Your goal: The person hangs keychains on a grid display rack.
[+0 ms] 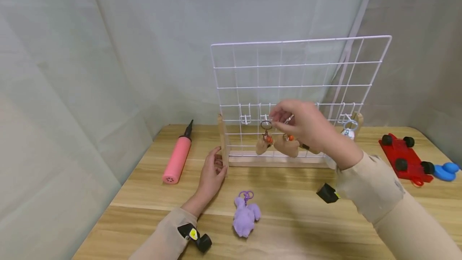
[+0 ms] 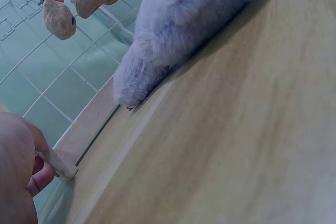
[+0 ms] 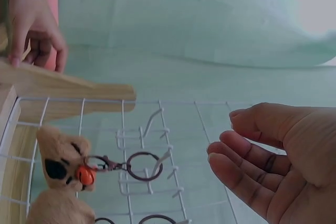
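Note:
A white wire grid rack (image 1: 301, 41) stands upright on a wooden base, with small hooks along its lower half. My left hand (image 1: 211, 173) grips the rack's left wooden upright (image 1: 222, 143) near the tabletop. Several tan plush keychains hang from the hooks; the leftmost, a tan plush keychain (image 3: 62, 156) with an orange bead, has its ring looped over a hook. Close by that ring is my right hand (image 3: 268, 163), fingers loosely bent and holding nothing. A purple plush keychain (image 1: 244, 218) lies on the table between my forearms.
Left of the rack lies a pink hand pump (image 1: 178, 159) with a black nozzle. To the right are a red toy car (image 1: 406, 157) with black wheels and a blue toy (image 1: 445, 171). A keychain with a light blue ring (image 1: 349, 131) hangs at the rack's right end.

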A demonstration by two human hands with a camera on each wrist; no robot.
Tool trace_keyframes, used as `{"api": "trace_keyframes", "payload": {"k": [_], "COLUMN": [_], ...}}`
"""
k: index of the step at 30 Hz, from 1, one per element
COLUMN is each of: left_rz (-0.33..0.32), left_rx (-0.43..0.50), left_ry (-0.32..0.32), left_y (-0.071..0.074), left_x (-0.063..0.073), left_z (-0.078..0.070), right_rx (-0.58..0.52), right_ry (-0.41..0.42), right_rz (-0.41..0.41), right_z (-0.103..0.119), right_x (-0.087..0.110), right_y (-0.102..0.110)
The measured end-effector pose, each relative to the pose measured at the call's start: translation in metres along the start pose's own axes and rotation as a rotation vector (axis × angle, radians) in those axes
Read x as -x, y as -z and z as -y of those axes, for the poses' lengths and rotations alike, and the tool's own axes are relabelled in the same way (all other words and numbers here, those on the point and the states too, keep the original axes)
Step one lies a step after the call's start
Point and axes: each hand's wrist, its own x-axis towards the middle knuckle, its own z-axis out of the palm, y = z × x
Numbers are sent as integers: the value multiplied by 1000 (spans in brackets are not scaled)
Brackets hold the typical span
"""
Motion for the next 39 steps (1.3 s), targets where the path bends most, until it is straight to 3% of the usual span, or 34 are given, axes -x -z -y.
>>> {"api": "trace_keyframes", "payload": {"k": [14,29,39], "left_rz": [-3,-6,-6], "left_rx": [13,26,37], "left_ry": [10,10,7], "left_y": [0,-1,0], "left_x": [0,0,0], "left_z": [0,0,0], "right_rx": [-91,-167,-229], "right_ry": [183,195,120], "right_rz": [-69,-7,83], "right_z": [10,6,-1], "right_x": [22,37,42], "right_y": [-19,-69,-97]}}
